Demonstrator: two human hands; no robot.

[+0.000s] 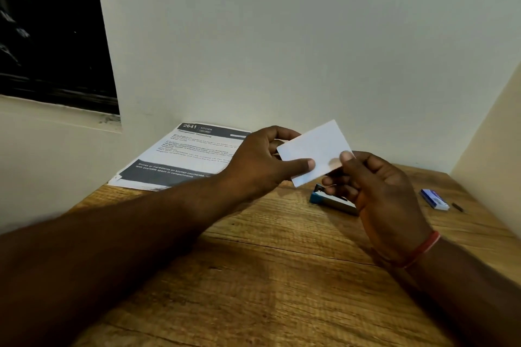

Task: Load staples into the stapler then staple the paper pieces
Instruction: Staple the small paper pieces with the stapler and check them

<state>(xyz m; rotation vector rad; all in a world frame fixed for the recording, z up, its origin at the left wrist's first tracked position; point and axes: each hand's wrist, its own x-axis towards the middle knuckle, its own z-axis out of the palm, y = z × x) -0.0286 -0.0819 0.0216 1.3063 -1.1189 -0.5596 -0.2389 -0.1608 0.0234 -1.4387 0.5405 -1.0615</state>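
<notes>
you hold the white paper pieces (315,149) up above the worktop (253,276) with both hands. your left hand (262,160) pinches the left edge, thumb in front, fingers curled behind. your right hand (375,191) pinches the lower right corner between thumb and fingers. the blue stapler (332,200) lies on the worktop just below the paper, partly hidden by your right hand. a blue staple box (434,198) sits well to the right. printed sheets (191,155) lie against the back wall.

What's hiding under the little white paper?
A blue stapler lies on the wooden table below the white paper. The right hand covers its other end, so that part is hidden.
</notes>
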